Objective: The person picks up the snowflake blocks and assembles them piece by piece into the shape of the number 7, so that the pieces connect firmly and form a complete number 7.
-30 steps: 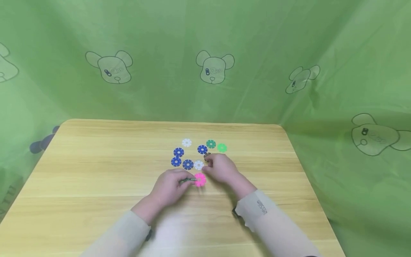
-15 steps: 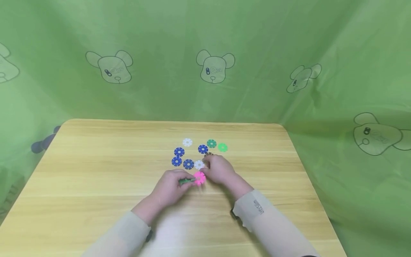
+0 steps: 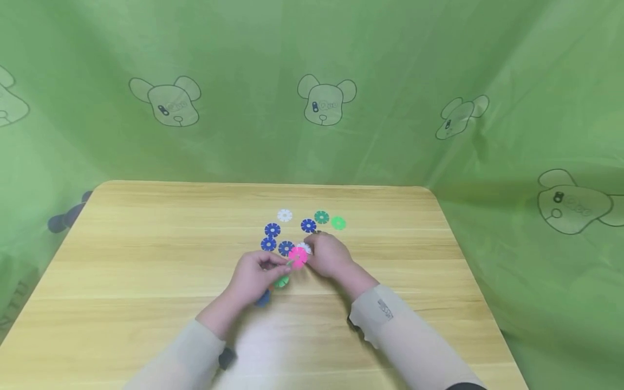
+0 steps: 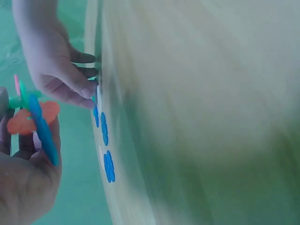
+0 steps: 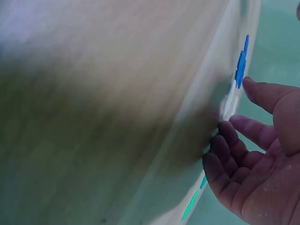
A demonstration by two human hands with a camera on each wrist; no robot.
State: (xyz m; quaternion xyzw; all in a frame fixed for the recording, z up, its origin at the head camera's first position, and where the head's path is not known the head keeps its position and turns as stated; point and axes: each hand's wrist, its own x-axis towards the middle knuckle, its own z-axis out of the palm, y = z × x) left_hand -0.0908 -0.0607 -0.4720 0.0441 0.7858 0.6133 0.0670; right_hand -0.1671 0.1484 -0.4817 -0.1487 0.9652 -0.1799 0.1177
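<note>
My left hand pinches a joined cluster of slotted plastic discs above the table. The cluster has a pink disc, a green disc, an orange disc and a blue disc. A white slotted disc lies just behind the pink one, partly covered by it. My right hand holds this white disc by its edges between thumb and index finger, low at the tabletop. A dark brown disc is mostly hidden behind the right hand.
Several blue discs lie left of the right hand and beyond it. Another white disc, a dark green disc and a bright green disc lie farther back on the wooden table. Green cloth surrounds the table.
The left hand has turned and moved the cluster up and away, showing its green and blue discs. The pink disc now overlaps the white one. The right hand has shifted slightly left onto the white disc.
</note>
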